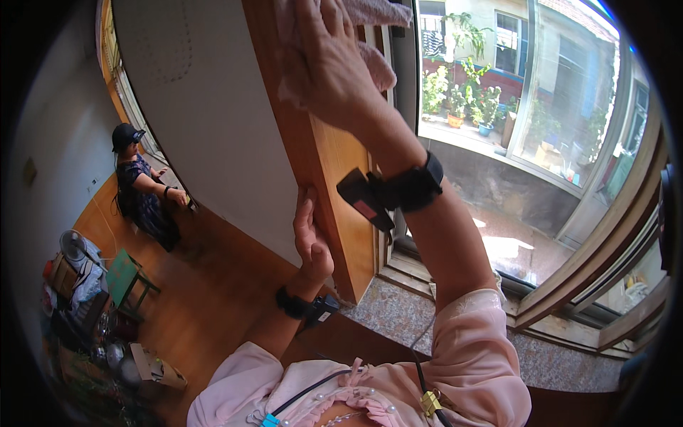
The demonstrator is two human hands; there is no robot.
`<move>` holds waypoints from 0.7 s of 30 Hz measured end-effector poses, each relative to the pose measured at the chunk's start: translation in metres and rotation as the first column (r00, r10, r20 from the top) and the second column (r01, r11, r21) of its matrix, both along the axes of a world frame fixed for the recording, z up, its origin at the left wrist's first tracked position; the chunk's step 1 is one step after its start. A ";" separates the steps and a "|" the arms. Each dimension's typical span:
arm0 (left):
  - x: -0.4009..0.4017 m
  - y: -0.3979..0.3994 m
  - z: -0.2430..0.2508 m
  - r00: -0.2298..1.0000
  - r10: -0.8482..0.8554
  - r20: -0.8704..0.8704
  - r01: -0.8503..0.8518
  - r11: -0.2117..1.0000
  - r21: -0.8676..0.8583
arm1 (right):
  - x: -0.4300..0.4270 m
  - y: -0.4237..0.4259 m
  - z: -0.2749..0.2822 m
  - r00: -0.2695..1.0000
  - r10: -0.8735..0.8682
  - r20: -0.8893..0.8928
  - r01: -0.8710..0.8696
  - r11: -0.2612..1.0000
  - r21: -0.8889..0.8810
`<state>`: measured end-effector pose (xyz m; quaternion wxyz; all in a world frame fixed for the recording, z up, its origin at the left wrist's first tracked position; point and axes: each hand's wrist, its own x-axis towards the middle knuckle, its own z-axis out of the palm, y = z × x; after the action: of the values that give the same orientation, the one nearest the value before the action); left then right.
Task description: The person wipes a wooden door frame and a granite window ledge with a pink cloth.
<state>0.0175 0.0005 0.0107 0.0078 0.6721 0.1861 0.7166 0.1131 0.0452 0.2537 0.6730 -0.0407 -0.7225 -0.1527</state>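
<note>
My right hand [333, 72] is raised high, its fingers spread over a pink cloth [379, 12] pressed against the brown wooden casing [346, 200] of the window opening. Loose folds of the cloth stick out to the right of the hand, and its upper part runs out of view. Lower down, my left hand [314, 243] rests against the casing's left edge, where it meets the white wall [224, 123]. The left fingers point upward and hold nothing. Each wrist carries a black strap with a small device.
Sliding window panes [469, 80] stand at right above a speckled stone sill [392, 304]. Cables hang across my chest. Another person [141, 187] in a dark hat stands at far left. A green stool [124, 275], a fan [73, 243] and an open cardboard box [163, 368] stand on the left.
</note>
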 end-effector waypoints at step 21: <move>-0.035 -0.075 -0.051 0.980 0.048 0.191 0.048 0.884 -0.466 | 0.015 -0.035 0.110 0.861 -0.394 0.320 0.339 0.916 0.215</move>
<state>-0.0172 -0.0741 -0.0402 0.1881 0.5762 0.3518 0.7134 0.1282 0.0106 0.3640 0.4901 -0.0983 -0.7978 -0.3371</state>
